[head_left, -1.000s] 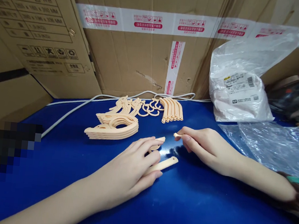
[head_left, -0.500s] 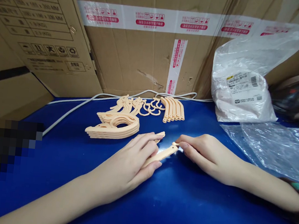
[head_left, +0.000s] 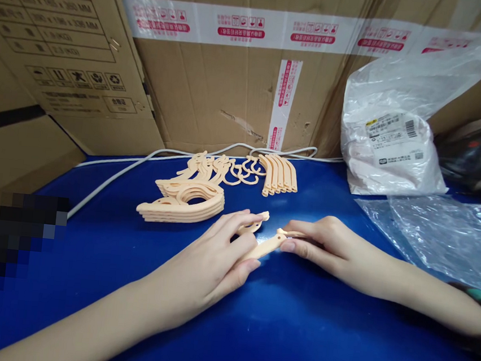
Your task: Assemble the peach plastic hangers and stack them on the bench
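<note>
My left hand (head_left: 211, 263) is closed around a beige plastic hanger arm (head_left: 264, 248), whose end with a small hole points toward my right hand. Another curved beige hanger piece (head_left: 253, 227) shows past my left fingertips. My right hand (head_left: 332, 243) pinches a thin beige hanger hook (head_left: 294, 234) by its shaft, mostly covered by the fingers. The hook's knobbed end touches the tip of the arm; whether it sits inside cannot be seen. Beyond my left hand lies a stack of folded beige hangers (head_left: 181, 214).
Farther back are loose hanger arms (head_left: 281, 176), several hooks (head_left: 245, 175) and more curved arms (head_left: 207, 169) on the blue table (head_left: 277, 331). A white cable (head_left: 117, 177) runs behind them. Cardboard boxes (head_left: 190, 85) wall the back. A white plastic bag (head_left: 391, 155) and clear film (head_left: 443, 240) lie right.
My right fingers have shifted along the hook, showing more of its shaft between them. Both hanger pieces at my left hand have moved slightly; the hand stays in nearly the same place.
</note>
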The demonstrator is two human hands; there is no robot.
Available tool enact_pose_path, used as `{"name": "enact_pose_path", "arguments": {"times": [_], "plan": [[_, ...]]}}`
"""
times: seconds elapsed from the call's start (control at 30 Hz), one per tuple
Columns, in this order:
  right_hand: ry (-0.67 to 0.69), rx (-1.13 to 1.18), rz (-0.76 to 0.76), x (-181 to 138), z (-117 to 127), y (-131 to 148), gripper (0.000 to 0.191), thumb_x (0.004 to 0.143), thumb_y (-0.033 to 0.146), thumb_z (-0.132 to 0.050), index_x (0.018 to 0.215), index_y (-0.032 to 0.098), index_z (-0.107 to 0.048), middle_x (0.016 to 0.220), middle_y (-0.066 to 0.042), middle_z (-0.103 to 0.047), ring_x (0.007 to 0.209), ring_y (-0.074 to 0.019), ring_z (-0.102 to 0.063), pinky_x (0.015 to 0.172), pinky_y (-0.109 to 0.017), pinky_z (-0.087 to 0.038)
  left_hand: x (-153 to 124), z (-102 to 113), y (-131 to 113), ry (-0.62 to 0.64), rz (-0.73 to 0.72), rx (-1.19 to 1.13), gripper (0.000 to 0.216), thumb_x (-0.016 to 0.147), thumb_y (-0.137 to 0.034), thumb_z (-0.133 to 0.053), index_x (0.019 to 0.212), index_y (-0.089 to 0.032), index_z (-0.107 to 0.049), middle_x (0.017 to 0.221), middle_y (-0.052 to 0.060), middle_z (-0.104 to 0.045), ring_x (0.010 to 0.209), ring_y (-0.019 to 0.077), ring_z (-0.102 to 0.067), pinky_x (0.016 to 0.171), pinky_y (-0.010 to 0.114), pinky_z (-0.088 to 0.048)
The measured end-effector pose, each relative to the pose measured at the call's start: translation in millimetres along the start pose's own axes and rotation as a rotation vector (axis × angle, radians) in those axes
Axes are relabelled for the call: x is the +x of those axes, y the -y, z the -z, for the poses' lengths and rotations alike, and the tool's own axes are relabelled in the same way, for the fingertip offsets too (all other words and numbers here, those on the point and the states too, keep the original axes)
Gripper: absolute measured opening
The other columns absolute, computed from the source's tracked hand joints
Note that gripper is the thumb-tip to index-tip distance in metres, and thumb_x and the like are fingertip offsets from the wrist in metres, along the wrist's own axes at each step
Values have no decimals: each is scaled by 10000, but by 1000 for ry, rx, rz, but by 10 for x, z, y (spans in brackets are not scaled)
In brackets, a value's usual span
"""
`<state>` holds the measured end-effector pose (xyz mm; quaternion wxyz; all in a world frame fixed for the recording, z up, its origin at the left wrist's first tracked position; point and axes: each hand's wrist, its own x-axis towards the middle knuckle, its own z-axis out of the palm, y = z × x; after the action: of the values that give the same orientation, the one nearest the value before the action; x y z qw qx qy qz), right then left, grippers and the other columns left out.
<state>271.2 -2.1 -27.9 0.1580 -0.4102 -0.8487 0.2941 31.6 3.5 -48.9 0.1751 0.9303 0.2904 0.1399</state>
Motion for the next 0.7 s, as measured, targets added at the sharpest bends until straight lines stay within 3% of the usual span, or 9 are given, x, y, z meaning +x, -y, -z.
{"name": "enact_pose_path", "arguments": {"times": [0.4,0.53,0.7], "plan": [[-24,109,-34,-2,-33,26,403,987,485,-357,813,184,-560,713,14,-580,624,-128,-508,605,-250,-365,3,-10,9,-32,-7,-1,241,1009,-263,-333,1132,-209,-533,1493,55,-338,1389,198,-281,1164,402,-281],[-12,54,-27,3,-38,4,385,999,453,-347,825,187,-563,706,14,-580,614,-123,-516,603,-248,-360,1,-11,12,-29,-8,-1,296,1009,-260,-338,1260,-227,-492,1488,56,-348,1389,199,-287,1163,408,-287],[-4,-60,16,2,-40,-26,376,1008,426,-340,839,187,-575,712,3,-595,591,-117,-517,582,-246,-346,1,-6,16,-34,-15,0,293,1001,-254,-361,1249,-229,-515,1485,48,-360,1378,213,-315,1160,405,-297]]}}
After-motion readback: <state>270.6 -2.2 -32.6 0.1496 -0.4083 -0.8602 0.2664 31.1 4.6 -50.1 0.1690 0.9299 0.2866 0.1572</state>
